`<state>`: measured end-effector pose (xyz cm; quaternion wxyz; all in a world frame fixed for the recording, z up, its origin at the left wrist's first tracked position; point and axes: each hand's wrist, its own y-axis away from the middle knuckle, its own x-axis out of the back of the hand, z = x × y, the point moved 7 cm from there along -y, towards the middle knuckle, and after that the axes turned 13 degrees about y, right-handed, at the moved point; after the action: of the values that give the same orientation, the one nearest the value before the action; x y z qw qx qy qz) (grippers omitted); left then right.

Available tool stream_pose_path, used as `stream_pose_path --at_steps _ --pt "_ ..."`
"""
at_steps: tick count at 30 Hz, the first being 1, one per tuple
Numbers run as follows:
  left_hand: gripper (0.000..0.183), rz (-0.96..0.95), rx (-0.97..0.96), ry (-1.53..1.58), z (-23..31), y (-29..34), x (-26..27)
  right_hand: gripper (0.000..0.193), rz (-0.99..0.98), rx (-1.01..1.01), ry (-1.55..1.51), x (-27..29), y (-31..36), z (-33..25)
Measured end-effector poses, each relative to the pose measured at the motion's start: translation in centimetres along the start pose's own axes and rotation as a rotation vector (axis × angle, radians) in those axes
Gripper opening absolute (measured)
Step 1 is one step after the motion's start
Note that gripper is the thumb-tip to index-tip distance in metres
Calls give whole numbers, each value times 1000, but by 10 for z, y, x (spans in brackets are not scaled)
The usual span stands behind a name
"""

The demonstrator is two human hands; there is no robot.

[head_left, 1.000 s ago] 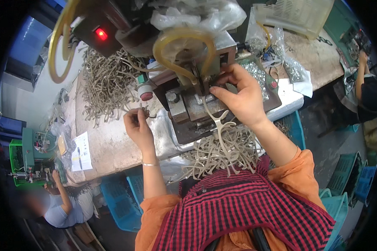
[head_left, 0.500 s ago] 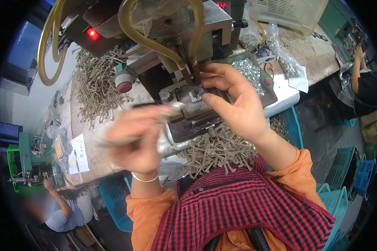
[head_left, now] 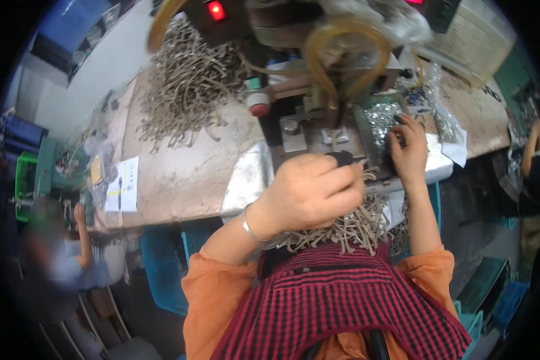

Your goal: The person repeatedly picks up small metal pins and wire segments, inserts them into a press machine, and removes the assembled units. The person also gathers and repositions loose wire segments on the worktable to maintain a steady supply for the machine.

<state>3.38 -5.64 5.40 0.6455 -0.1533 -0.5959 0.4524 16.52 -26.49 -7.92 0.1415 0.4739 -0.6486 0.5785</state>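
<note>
My left hand is closed in front of the press fixture, palm down. Out of its fingertips shows a curved metal piece, dull grey like those in the pile below. A black object, its kind unclear, sits against the fingers. Just beyond is the fixture, with a small block and a thin strip in it. My right hand is at the right edge of a dark tray holding small shiny metal parts. Its fingers are bent together over them; whatever they pinch is too small to make out.
The press with yellowish hoses and a red push button stands ahead. Curved metal pieces are heaped at the far left; more lie against my apron. Blue crates stand below the bench. One person works at left, another at right.
My right hand has left the fixture and moved right to the parts tray. My left hand has come rightward to the front of the fixture. The view has shifted leftward.
</note>
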Motion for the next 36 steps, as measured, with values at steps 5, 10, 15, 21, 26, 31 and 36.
stream_pose_path --at_steps 5,10,15,21,26,31,36 --pt "20 97 33 -4 2 18 0 11 -95 -305 -229 -9 -3 4" --pt "29 340 263 -138 -6 67 21 15 -53 -373 -382 -8 16 24" --pt "17 883 905 -424 -118 214 148 16 -106 -397 -415 -4 11 20" --pt "14 -50 874 -943 -212 256 131 12 -4 -210 -283 3 -7 -3" --pt "16 29 834 -782 -211 279 120 11 57 -164 -40 34 16 7" --pt "15 417 805 -521 -178 253 101 16 44 -196 -187 49 15 -2" --pt "7 872 870 96 -161 220 76 15 -121 -14 -641 45 -34 -86"
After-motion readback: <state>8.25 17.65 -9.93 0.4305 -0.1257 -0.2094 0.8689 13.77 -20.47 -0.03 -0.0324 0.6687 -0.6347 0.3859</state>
